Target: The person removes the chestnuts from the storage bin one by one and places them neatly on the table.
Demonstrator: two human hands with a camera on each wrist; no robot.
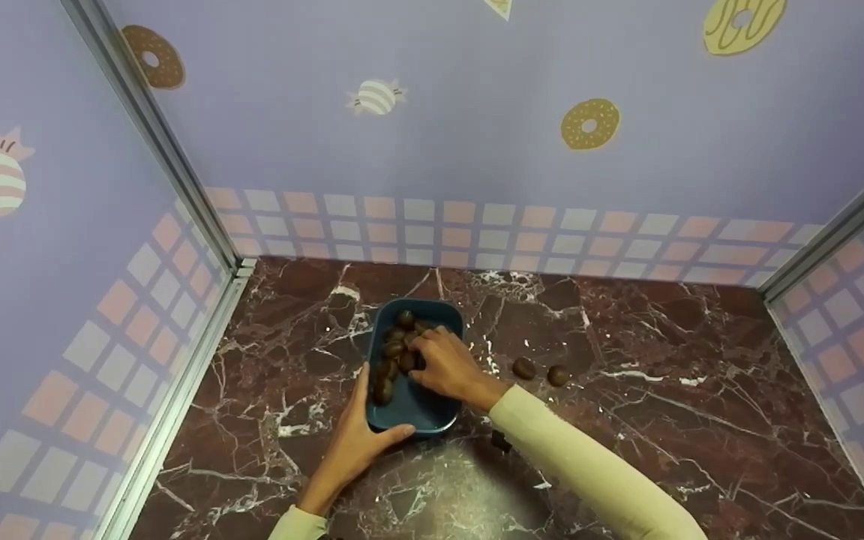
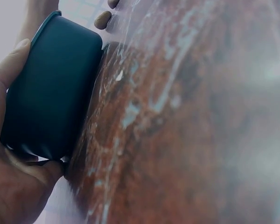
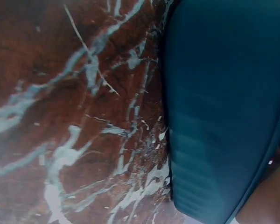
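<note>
Lilac wall panels printed with doughnuts and a tiled band enclose a dark red marble countertop (image 1: 664,420) veined in white. Toward the left, the left hand (image 1: 353,442) is wrapped around the near corner of a blue tub (image 1: 421,412), with the thumb laid along the near wall and the fingers pressed up its left side; the left wrist view shows the palm cupped against the tub's outer wall. Brown chestnuts (image 1: 389,360) are held in the tub, which stands on the marble a little left of centre. The right hand (image 1: 447,364) is lowered into the tub, its fingers curled among the chestnuts; whether one is pinched cannot be told. Just right of the tub, two loose chestnuts (image 1: 539,371) lie on the marble.
</note>
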